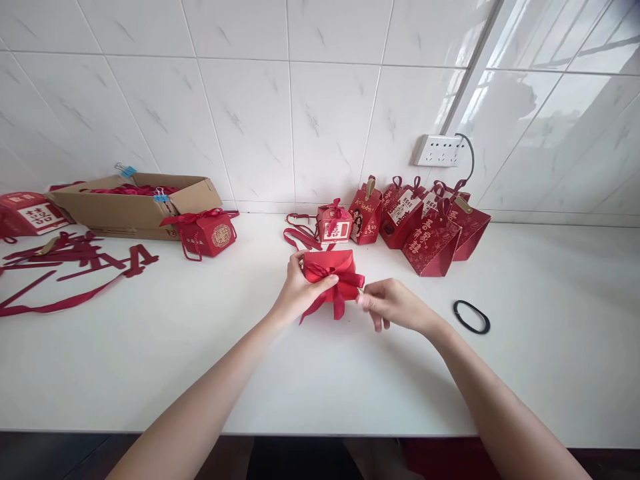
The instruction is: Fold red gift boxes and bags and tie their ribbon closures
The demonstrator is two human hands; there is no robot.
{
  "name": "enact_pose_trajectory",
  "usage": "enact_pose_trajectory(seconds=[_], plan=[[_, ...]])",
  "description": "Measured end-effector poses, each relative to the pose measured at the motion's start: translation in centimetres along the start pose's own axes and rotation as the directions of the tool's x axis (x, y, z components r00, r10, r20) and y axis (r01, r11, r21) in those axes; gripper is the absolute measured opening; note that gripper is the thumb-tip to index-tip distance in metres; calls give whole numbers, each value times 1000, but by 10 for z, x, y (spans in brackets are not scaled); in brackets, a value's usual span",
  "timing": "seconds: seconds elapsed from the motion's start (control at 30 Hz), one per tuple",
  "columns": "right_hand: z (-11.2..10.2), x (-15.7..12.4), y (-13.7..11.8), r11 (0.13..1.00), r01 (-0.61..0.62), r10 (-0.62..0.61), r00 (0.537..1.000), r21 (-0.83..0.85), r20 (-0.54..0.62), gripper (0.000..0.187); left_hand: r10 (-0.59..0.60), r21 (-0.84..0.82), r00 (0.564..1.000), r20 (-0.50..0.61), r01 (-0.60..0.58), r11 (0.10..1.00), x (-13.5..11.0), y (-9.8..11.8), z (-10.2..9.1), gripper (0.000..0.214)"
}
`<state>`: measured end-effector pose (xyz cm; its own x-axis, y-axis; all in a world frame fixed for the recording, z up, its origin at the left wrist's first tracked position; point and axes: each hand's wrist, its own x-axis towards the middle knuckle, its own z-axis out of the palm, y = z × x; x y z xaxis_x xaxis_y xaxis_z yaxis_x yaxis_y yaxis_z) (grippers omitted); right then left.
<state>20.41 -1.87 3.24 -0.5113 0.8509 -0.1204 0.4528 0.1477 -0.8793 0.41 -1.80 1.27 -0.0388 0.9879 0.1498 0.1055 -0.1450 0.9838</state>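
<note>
Left hand [299,291] clasps the red gift box [325,262] on the white tabletop [200,347] — right hand [395,308] pinches the ribbon bow [345,283] tight.

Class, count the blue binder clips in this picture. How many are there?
2. One blue binder clip is on the far left flap of the cardboard box, the other on its front rim. Others may lie hidden inside.

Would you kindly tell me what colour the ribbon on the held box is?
Dark red ribbon on a brighter red box; head view.
</note>
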Motion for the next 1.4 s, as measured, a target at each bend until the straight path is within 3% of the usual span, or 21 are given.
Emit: enact_pose_trajectory(seconds=[0.1, 0.27, 0.43, 0.6, 0.83, 0.93, 1.0, 1.03, 1.07, 1.17, 1.3, 1.4], plan=[[-3, 4, 1, 998, 48, -39, 978, 39, -204, 45, -16, 19, 1000, 8, 16, 1000, -1, 1, -1, 68], [9, 11, 1, 986, 120, -94, 972, 113, -216, 33, -27, 27, 998, 48, 25, 999, -3, 5, 0, 70], [22, 18, 10, 952, 249, -174, 919, 179, -353, 31, -19, -4, 999, 47, 19, 1000, -3, 6, 2, 71], [32, 22, 13, 899, 343, -248, 911, 271, -331, 68, -11, -30, 999, 48, 13, 999, -5, 6, 6, 74], [30, 24, 10, 907, 281, -174, 928, 314, -329, 70, -30, -56, 988, 149, 38, 998, -4, 5, 1, 70], [32, 25, 9, 917, 272, -158, 921, 294, -357, 71, 86, 163, 995, -53, -77, 984, -4, 11, -10, 65], [34, 25, 7, 928, 265, -160, 919, 261, -361, 70, 293, 349, 936, -193, -214, 912, -7, 16, -15, 60], [35, 24, 7, 935, 259, -159, 916, 242, -367, 69, 388, 413, 897, -211, -278, 867, -9, 19, -16, 54], [35, 23, 8, 942, 252, -155, 913, 223, -376, 70, 457, 447, 867, -198, -335, 829, -12, 21, -15, 44], [34, 24, 14, 961, 197, -101, 903, 193, -417, 78, 503, 430, 864, -26, -445, 786, -14, 21, -10, 20], [31, 30, 22, 981, 97, -16, 907, 171, -421, 84, 515, 446, 850, 108, -504, 739, -9, 7, -8, 8], [32, 26, 17, 976, 82, 5, 917, 202, -399, 86, 569, 449, 809, 146, -566, 691, -8, 0, -11, 10]])
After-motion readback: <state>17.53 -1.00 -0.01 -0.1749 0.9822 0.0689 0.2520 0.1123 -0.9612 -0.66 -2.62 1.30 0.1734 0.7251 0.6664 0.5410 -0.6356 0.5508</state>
